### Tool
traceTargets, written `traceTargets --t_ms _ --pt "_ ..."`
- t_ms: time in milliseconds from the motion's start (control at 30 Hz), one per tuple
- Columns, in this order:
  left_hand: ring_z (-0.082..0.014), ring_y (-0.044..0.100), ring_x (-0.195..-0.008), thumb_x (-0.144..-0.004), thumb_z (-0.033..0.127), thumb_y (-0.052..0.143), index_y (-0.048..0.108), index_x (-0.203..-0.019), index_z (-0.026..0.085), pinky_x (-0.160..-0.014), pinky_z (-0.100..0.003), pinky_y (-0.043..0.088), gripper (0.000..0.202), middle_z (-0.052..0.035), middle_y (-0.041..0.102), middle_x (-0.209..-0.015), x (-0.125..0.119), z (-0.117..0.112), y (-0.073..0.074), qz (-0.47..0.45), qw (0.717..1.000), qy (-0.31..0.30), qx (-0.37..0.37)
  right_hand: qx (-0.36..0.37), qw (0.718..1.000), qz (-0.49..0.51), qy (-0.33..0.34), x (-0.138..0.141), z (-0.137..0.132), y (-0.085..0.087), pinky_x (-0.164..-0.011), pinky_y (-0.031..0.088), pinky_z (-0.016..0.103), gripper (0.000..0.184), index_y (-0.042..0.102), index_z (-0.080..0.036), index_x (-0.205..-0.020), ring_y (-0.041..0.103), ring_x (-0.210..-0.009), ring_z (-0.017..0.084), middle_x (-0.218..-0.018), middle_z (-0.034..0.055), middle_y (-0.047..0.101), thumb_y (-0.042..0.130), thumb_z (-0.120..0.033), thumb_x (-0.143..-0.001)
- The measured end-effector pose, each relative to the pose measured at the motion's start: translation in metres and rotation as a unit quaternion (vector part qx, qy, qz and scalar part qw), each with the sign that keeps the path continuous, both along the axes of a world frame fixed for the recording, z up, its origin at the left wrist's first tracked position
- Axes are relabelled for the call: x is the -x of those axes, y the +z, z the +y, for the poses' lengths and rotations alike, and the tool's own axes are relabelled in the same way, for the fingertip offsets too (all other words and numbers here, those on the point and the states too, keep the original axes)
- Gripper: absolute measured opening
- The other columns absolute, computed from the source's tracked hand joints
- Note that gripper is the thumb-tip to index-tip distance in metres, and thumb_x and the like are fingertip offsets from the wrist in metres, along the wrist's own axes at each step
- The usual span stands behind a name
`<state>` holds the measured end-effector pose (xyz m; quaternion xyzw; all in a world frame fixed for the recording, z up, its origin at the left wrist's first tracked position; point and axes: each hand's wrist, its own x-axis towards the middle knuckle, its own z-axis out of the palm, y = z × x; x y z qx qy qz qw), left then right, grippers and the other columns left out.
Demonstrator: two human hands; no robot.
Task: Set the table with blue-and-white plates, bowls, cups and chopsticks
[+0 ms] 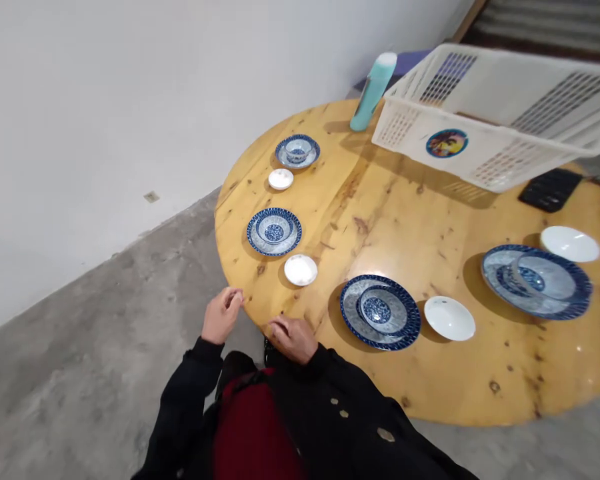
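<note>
My left hand [223, 315] is at the round wooden table's edge, its fingers loosely curled with nothing seen in them. Close by, my right hand [295, 339] rests on the edge, fingers bent inward and holding nothing visible. Nearest to the hands is a small white dish [301, 270], beside a blue-and-white plate [251, 233] with a bowl [274, 232] on it. To the right of my right hand lies another patterned plate [405, 327] bearing a bowl [377, 311], with a white bowl [450, 319] next to it.
A white plastic basket [415, 130] stands at the table's back, beside a turquoise bottle [373, 93]. Further place settings include a far-left plate [307, 161], a white dish [281, 179], a right-hand plate [575, 303] and a white bowl [570, 244]. A black object [550, 190] lies behind.
</note>
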<state>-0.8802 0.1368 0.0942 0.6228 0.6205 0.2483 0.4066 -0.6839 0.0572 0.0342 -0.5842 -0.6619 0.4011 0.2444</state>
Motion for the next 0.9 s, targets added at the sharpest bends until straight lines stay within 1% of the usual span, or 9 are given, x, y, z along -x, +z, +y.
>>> traceTargets --t_ms 100,200,300,400,533,633,700,800,900 --pt "-0.0211 0.074 -0.078 -0.083 0.047 0.055 0.066 -0.093 0.017 -0.075 -0.032 0.057 0.034 -0.0082 0.075 -0.085 -0.010 0.033 -0.001 -0.035 0.999 -0.026 0.031 -0.005 0.997 0.032 -0.074 -0.014 0.002 -0.004 -0.071 0.051 0.026 0.032 0.071 -0.019 -0.103 0.073 -0.077 0.019 -0.088 0.0080 0.077 0.042 -0.031 -0.097" --pt "-0.0203 0.073 -0.075 -0.080 0.046 0.056 0.066 -0.090 0.016 -0.072 -0.030 0.057 0.033 -0.0083 0.074 -0.083 -0.020 0.063 -0.001 -0.052 0.997 -0.046 0.044 -0.001 0.984 0.068 -0.165 -0.026 -0.006 -0.009 -0.066 0.053 0.028 0.033 0.070 -0.019 -0.102 0.073 -0.072 0.020 -0.083 0.0072 0.077 0.043 -0.037 -0.095" --pt "-0.0189 0.072 -0.074 -0.080 0.046 0.057 0.065 -0.088 0.016 -0.072 -0.029 0.057 0.032 -0.0072 0.073 -0.081 -0.029 0.096 0.006 -0.061 0.994 -0.083 0.035 0.012 0.958 0.119 -0.260 -0.030 -0.014 -0.014 -0.062 0.055 0.029 0.036 0.069 -0.020 -0.098 0.072 -0.063 0.020 -0.077 0.0065 0.075 0.043 -0.044 -0.094" --pt "-0.0176 0.071 -0.073 -0.079 0.045 0.059 0.066 -0.089 0.016 -0.072 -0.029 0.057 0.032 -0.0065 0.073 -0.081 -0.038 0.142 0.016 -0.064 0.990 -0.122 0.021 0.022 0.927 0.161 -0.337 -0.027 -0.014 -0.016 -0.060 0.057 0.030 0.042 0.068 -0.019 -0.097 0.071 -0.058 0.020 -0.073 0.0065 0.074 0.044 -0.053 -0.093" --pt "-0.0161 0.070 -0.072 -0.079 0.041 0.060 0.067 -0.086 0.015 -0.069 -0.026 0.055 0.028 -0.0068 0.074 -0.082 -0.060 0.230 0.024 -0.061 0.986 -0.155 0.004 0.023 0.903 0.150 -0.402 -0.017 -0.002 -0.015 -0.060 0.057 0.031 0.048 0.069 -0.018 -0.095 0.071 -0.059 0.021 -0.073 0.0071 0.074 0.045 -0.060 -0.090" --pt "-0.0141 0.069 -0.069 -0.082 0.034 0.058 0.064 -0.079 0.015 -0.064 -0.022 0.052 0.021 -0.0066 0.073 -0.078 -0.088 0.308 0.021 -0.048 0.988 -0.147 0.000 0.030 0.882 0.123 -0.455 -0.006 0.012 -0.013 -0.060 0.058 0.032 0.050 0.069 -0.018 -0.096 0.072 -0.060 0.021 -0.074 0.0071 0.074 0.044 -0.062 -0.089" --pt "-0.0123 0.067 -0.065 -0.086 0.032 0.057 0.061 -0.074 0.014 -0.061 -0.020 0.051 0.021 -0.0066 0.072 -0.075 -0.113 0.361 0.015 -0.029 0.991 -0.133 0.006 0.038 0.867 0.106 -0.486 0.005 0.022 -0.013 -0.061 0.058 0.033 0.050 0.069 -0.019 -0.095 0.072 -0.060 0.022 -0.073 0.0068 0.074 0.045 -0.062 -0.088" --pt "-0.0108 0.063 -0.058 -0.090 0.031 0.056 0.058 -0.069 0.013 -0.059 -0.020 0.049 0.028 -0.0071 0.068 -0.066 -0.153 0.433 0.001 -0.016 0.990 -0.139 0.024 0.068 0.843 0.096 -0.525 0.028 0.035 -0.013 -0.061 0.059 0.035 0.046 0.070 -0.022 -0.094 0.073 -0.062 0.023 -0.073 0.0066 0.074 0.047 -0.061 -0.087" --pt "-0.0116 0.062 -0.054 -0.093 0.033 0.056 0.059 -0.068 0.012 -0.060 -0.022 0.050 0.032 -0.0067 0.064 -0.059 -0.192 0.492 -0.018 -0.007 0.988 -0.151 0.041 0.107 0.804 0.108 -0.575 0.057 0.047 -0.012 -0.062 0.062 0.038 0.042 0.070 -0.025 -0.093 0.074 -0.065 0.026 -0.077 0.0076 0.076 0.050 -0.060 -0.085"
